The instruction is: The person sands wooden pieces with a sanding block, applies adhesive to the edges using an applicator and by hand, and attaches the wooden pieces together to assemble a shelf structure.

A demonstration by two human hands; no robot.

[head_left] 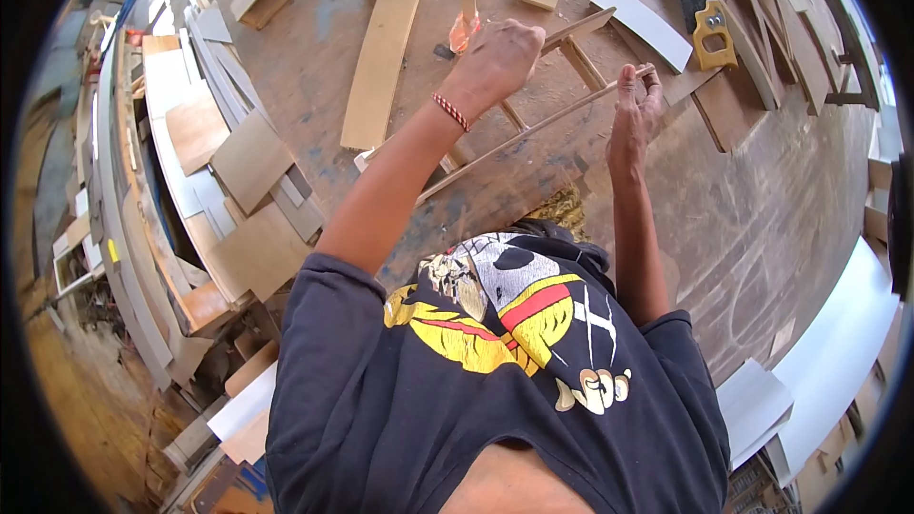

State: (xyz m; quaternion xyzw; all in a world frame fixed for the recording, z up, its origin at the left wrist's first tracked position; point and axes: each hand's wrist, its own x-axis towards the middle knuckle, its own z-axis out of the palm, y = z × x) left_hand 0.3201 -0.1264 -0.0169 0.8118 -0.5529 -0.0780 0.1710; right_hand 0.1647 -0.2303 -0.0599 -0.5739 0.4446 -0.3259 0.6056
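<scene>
A narrow wooden frame (526, 136), made of thin long rails with short crosspieces between them, lies slantwise over the brown worktop. My left hand (495, 62), with a red-and-white cord on its wrist, is closed in a fist at the far rail; its fingers face away, hiding what they hold. At the right end of the near rail, my right hand (635, 119) is closed with thumb and fingers around the rail's tip. Just beyond my left hand is an orange, see-through object (462, 33) with a flat wooden stick rising from it.
A handsaw (711, 33) with a yellowish handle lies at the far right among board offcuts. One long plank (386, 57) stretches across the worktop (752, 219) on the left. Stacked panels (252, 162) line the left side, and white sheets (828, 324) lie at the right.
</scene>
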